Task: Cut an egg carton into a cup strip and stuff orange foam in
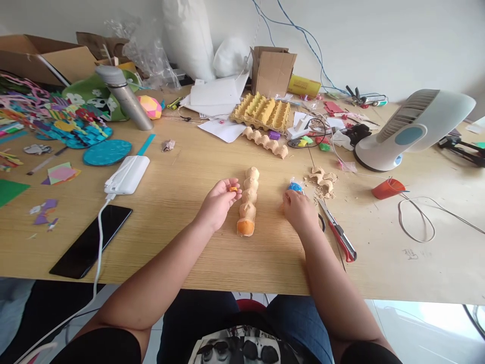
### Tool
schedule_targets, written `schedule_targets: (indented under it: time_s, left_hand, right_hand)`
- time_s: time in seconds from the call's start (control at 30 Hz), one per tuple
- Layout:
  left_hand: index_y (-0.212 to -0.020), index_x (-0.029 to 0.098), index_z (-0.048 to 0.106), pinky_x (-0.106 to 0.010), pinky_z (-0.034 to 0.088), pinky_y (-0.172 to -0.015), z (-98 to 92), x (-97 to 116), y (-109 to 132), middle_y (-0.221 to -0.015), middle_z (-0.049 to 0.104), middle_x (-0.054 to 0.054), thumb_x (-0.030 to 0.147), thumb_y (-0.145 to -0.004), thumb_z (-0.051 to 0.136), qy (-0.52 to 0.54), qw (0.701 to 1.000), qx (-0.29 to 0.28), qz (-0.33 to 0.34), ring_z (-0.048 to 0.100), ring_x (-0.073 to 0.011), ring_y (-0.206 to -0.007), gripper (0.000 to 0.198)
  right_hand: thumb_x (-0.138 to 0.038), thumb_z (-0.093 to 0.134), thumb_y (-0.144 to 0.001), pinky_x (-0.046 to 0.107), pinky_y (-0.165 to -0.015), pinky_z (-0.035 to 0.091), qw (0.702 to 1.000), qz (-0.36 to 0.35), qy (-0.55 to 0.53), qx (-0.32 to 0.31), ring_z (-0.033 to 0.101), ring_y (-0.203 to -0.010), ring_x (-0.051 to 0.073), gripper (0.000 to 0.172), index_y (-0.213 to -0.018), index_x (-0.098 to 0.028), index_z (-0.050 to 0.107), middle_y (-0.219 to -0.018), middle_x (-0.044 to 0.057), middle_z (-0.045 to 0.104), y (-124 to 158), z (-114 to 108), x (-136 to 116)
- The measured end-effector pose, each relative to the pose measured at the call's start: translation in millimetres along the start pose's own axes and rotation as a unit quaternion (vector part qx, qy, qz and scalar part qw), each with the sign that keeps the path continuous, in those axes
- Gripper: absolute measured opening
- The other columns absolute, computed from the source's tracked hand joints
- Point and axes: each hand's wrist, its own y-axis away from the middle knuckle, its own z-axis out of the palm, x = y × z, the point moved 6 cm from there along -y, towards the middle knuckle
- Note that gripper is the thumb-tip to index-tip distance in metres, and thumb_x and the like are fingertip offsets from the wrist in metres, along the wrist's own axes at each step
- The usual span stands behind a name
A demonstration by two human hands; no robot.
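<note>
My left hand (220,203) pinches a small orange lump of what looks like modelling clay (233,189) between its fingertips. Just right of it lies a strip of egg carton (249,196), bumps up, pointing away from me; its nearest bump is covered in orange clay (245,227). My right hand (301,210) is closed low over the table, its fingers at a blue lump in clear wrapping (294,187); the undersides of these fingers are hidden. Partly under that hand shows a black ring-shaped handle (322,222). Alongside lies a red-handled utility knife (341,236).
Torn carton scraps (323,179) lie beyond my right hand. Farther back are another carton strip (265,142) and a yellow egg tray (261,114). A white fan (409,131) and an orange cup (388,188) stand right; a phone (91,241) and power bank (128,174) lie left.
</note>
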Motion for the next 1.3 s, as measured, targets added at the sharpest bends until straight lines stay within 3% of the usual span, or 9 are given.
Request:
schedule_targets:
  time_s: [0.1, 0.17, 0.27, 0.4, 0.5, 0.73, 0.9, 1.07, 1.3]
  left_hand:
    - [-0.104, 0.02, 0.072, -0.033, 0.055, -0.095, 1.8, 2, 0, -0.105, 0.072, -0.004, 0.02, -0.073, 0.086, -0.004, 1.0, -0.019, 0.021, 0.07, -0.0144, -0.094, 0.034]
    - [-0.106, 0.02, 0.073, -0.034, 0.056, -0.092, 2.4, 4, 0, -0.106, 0.075, -0.005, 0.028, -0.075, 0.088, -0.038, 0.998, -0.029, 0.04, 0.071, -0.0161, -0.094, 0.035]
    - [-0.106, 0.02, 0.076, -0.034, 0.055, -0.09, 0.7, 6, 0, -0.109, 0.078, -0.007, 0.034, -0.078, 0.088, -0.108, 0.991, -0.028, 0.078, 0.071, -0.0186, -0.098, 0.034]
    - [-0.101, 0.019, 0.079, -0.035, 0.054, -0.094, 0.7, 2, -1, -0.106, 0.079, -0.007, 0.032, -0.078, 0.087, -0.169, 0.981, -0.047, 0.079, 0.07, -0.0193, -0.099, 0.028]
    - [-0.101, 0.019, 0.08, -0.033, 0.054, -0.089, 3.5, -8, 0, -0.1, 0.078, -0.006, 0.029, -0.074, 0.089, -0.156, 0.985, -0.07, 0.037, 0.07, -0.0186, -0.096, 0.03]
    - [-0.094, 0.017, 0.077, -0.027, 0.054, -0.084, 13.5, -20, 4, -0.092, 0.074, -0.001, 0.023, -0.067, 0.095, 0.025, 0.995, -0.073, -0.059, 0.067, -0.0101, -0.081, 0.033]
    - [-0.093, 0.018, 0.077, -0.026, 0.055, -0.084, 21.2, -11, 8, -0.092, 0.074, -0.001, 0.027, -0.066, 0.098, 0.072, 0.99, -0.108, -0.051, 0.069, -0.0109, -0.083, 0.035]
    - [-0.095, 0.02, 0.079, -0.026, 0.054, -0.081, 16.5, 3, 12, -0.096, 0.076, -0.002, 0.034, -0.068, 0.099, 0.029, 0.995, -0.088, 0.038, 0.067, -0.0118, -0.085, 0.036]
    - [-0.094, 0.021, 0.079, -0.029, 0.052, -0.094, 20.6, 3, 17, -0.1, 0.077, -0.002, 0.035, -0.075, 0.095, -0.009, 0.991, -0.103, 0.08, 0.068, -0.0144, -0.098, 0.028]
  right_hand:
    - [-0.023, 0.054, -0.102, 0.047, -0.095, 0.046, 0.996, -0.019, 0.008, 0.092, 0.062, -0.122, 0.039, 0.029, -0.125, -0.019, 0.071, -0.134, 0.02, 0.069, 5, -11, -6]
    - [-0.024, 0.052, -0.102, 0.045, -0.093, 0.047, 0.99, -0.072, -0.065, 0.099, 0.065, -0.114, 0.034, 0.024, -0.116, -0.02, 0.072, -0.126, 0.017, 0.073, 10, -12, -17]
    - [-0.027, 0.054, -0.1, 0.035, -0.075, 0.047, 0.973, -0.102, -0.206, -0.013, 0.066, -0.082, 0.023, 0.014, -0.098, -0.023, 0.067, -0.095, 0.007, 0.075, 17, 5, -33]
    - [-0.03, 0.063, -0.093, 0.03, -0.066, 0.043, 0.938, -0.079, -0.314, -0.12, 0.06, -0.072, 0.016, 0.006, -0.095, -0.025, 0.06, -0.094, 0.001, 0.072, 25, 32, -44]
    - [-0.032, 0.069, -0.088, 0.028, -0.063, 0.04, 0.885, -0.043, -0.433, -0.169, 0.055, -0.068, 0.013, 0.014, -0.096, -0.025, 0.06, -0.092, -0.001, 0.071, 28, 46, -47]
    - [-0.037, 0.091, -0.066, 0.022, -0.054, 0.028, 0.676, 0.088, -0.696, -0.225, 0.045, -0.056, 0.008, 0.046, -0.094, -0.024, 0.057, -0.071, -0.008, 0.063, 28, 58, -48]
    - [-0.034, 0.095, -0.068, 0.022, -0.057, 0.036, 0.616, 0.086, -0.754, -0.212, 0.056, -0.066, 0.012, 0.044, -0.095, -0.024, 0.062, -0.079, -0.004, 0.068, 28, 57, -50]
    - [-0.03, 0.095, -0.071, 0.024, -0.065, 0.048, 0.555, 0.082, -0.806, -0.19, 0.064, -0.076, 0.014, 0.037, -0.09, -0.024, 0.064, -0.085, -0.003, 0.069, 29, 55, -52]
    - [-0.024, 0.089, -0.078, 0.023, -0.063, 0.047, 0.537, 0.07, -0.826, -0.155, 0.059, -0.071, 0.012, 0.025, -0.086, -0.024, 0.065, -0.08, -0.004, 0.064, 29, 44, -52]
